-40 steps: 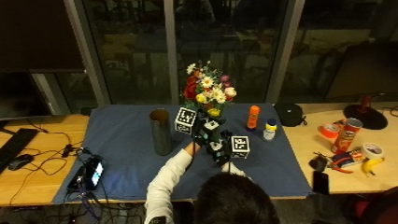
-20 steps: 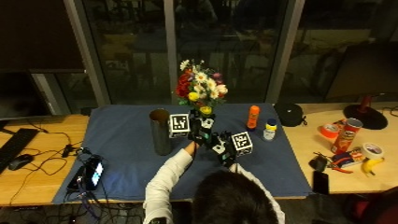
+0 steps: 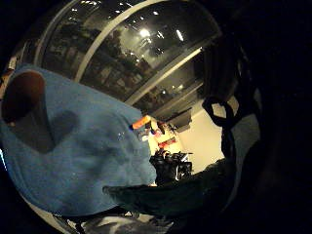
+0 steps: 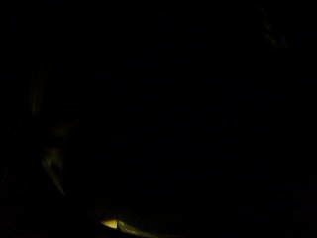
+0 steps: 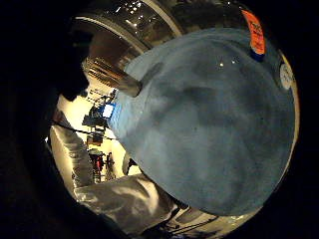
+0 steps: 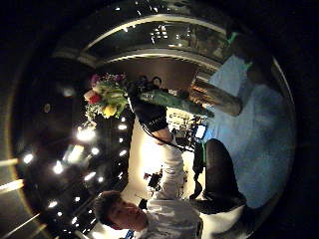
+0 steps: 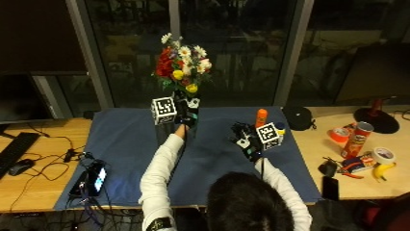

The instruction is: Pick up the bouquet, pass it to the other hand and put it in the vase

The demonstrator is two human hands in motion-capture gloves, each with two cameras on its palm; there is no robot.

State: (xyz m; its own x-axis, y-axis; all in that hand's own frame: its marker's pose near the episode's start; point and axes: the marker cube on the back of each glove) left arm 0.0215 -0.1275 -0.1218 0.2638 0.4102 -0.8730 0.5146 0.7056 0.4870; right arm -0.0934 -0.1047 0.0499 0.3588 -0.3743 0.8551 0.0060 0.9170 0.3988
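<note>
My left hand (image 7: 185, 114) grips the stems of the bouquet (image 7: 181, 62) and holds it upright above the blue cloth (image 7: 128, 144). Red, yellow and white flowers stand above the hand. The dark tall vase (image 7: 161, 134) stands just left of that hand, partly hidden by it. The right thumb side palm view shows the left hand (image 6: 149, 112) around the green-wrapped stems, the flowers (image 6: 104, 94) and the vase (image 6: 214, 97) close by. In the left little finger side palm view the vase (image 3: 24, 107) has nothing in its mouth. My right hand (image 7: 247, 140) hovers apart to the right, fingers relaxed, holding nothing.
An orange bottle (image 7: 261, 117) and a small blue-capped bottle (image 7: 280, 129) stand on the cloth behind the right hand. A phone (image 7: 96, 177) lies at the cloth's left front. A chips can (image 7: 357, 139), tape rolls and a banana sit on the wooden table at the right.
The right hand has let go of the bouquet and drawn away to the right. The left hand has carried the bouquet left and higher, next to the vase.
</note>
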